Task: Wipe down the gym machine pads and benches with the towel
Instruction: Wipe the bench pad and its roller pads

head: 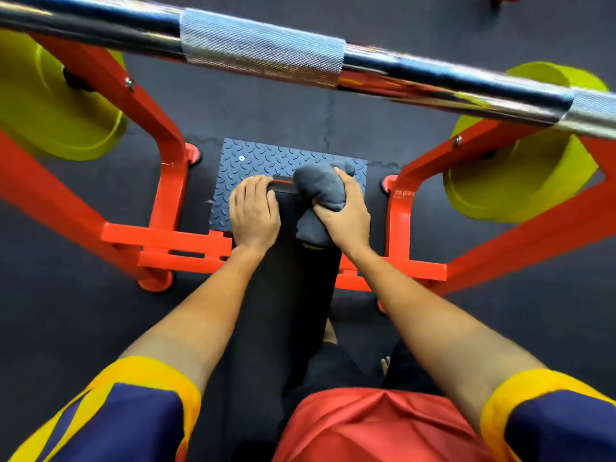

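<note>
Item: towel, bunched in my right hand, fingers clamped round it, at bench pad's far end. Pad runs lengthwise toward me. Left hand flat, bracing.

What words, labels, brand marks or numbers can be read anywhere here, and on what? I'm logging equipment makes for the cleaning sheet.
None can be read.
Bench pad: a small yellow mark peeks out under the towel held by the right hand; too hidden to read.
Barbell, orange frame, yellow plates, tread plate: no text visible.
</note>
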Available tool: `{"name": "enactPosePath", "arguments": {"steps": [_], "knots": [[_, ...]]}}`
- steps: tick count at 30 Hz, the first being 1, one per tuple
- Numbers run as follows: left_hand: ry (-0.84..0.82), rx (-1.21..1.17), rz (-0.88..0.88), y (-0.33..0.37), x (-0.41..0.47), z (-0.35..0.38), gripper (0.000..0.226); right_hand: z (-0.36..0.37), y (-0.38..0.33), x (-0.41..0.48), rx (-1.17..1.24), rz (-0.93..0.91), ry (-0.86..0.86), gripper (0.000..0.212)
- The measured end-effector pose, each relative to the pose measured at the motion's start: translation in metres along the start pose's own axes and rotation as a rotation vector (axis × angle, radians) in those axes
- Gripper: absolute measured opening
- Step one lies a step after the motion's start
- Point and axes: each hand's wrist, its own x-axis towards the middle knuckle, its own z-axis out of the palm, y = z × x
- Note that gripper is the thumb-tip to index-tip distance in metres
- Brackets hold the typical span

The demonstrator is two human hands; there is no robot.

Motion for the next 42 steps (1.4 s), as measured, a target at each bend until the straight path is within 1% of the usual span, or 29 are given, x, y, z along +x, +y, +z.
{"name": "enactPosePath", "arguments": {"steps": [1, 3, 6, 8, 11, 13, 16, 19, 21, 23, 27, 30, 33, 35, 39, 42], "knots": [[0.006, 0.025, 0.002, 0.002, 0.001, 0.002, 0.031, 0.003, 0.002, -0.003, 0.057, 0.069, 0.065, 0.073], [0.023, 0.054, -0.010, 0.003, -0.003, 0.003, 0.031, 0.009, 0.006, -0.010, 0.130, 0.141, 0.166, 0.073], [0.015, 0.060, -0.012, 0.002, -0.002, 0.003, 0.032, 0.019, 0.022, -0.036, 0.198, 0.175, 0.240, 0.075], [0.009, 0.064, -0.014, 0.002, -0.004, 0.003, 0.033, 0.029, 0.042, -0.064, 0.230, 0.195, 0.260, 0.082], [0.003, 0.047, -0.019, 0.003, -0.003, 0.002, 0.032, 0.036, 0.061, -0.090, 0.265, 0.290, 0.228, 0.088], [-0.008, 0.049, -0.013, 0.004, -0.004, 0.001, 0.032, 0.031, 0.055, -0.082, 0.251, 0.270, 0.238, 0.089], [0.001, 0.056, -0.022, 0.005, -0.003, 0.001, 0.031, 0.017, 0.025, -0.040, 0.191, 0.219, 0.244, 0.085], [0.020, 0.075, -0.012, 0.004, -0.005, 0.003, 0.031, 0.004, -0.002, -0.008, 0.087, 0.195, 0.164, 0.078], [0.023, 0.079, -0.017, 0.004, -0.005, 0.005, 0.031, 0.003, -0.005, -0.008, 0.030, 0.175, 0.119, 0.077], [0.014, 0.076, -0.029, 0.004, -0.004, 0.004, 0.031, 0.009, 0.002, -0.026, 0.027, 0.179, 0.123, 0.081], [-0.011, 0.056, -0.053, 0.008, -0.005, 0.001, 0.031, 0.023, 0.030, -0.070, -0.019, 0.184, 0.148, 0.098], [-0.060, 0.022, -0.076, 0.008, -0.004, -0.003, 0.033, 0.021, 0.046, -0.087, -0.037, 0.246, 0.071, 0.102], [-0.143, 0.026, -0.117, 0.016, -0.004, -0.009, 0.040, 0.008, 0.060, -0.098, 0.053, 0.286, -0.014, 0.100], [-0.187, 0.067, -0.179, 0.025, -0.006, -0.011, 0.044, -0.002, 0.069, -0.102, 0.102, 0.318, -0.050, 0.098], [-0.268, 0.158, -0.253, 0.050, -0.015, -0.016, 0.058, -0.018, 0.084, -0.115, 0.131, 0.358, -0.061, 0.095], [-0.341, 0.146, -0.259, 0.074, -0.033, -0.022, 0.067, -0.032, 0.102, -0.137, 0.168, 0.364, -0.035, 0.092]]}}
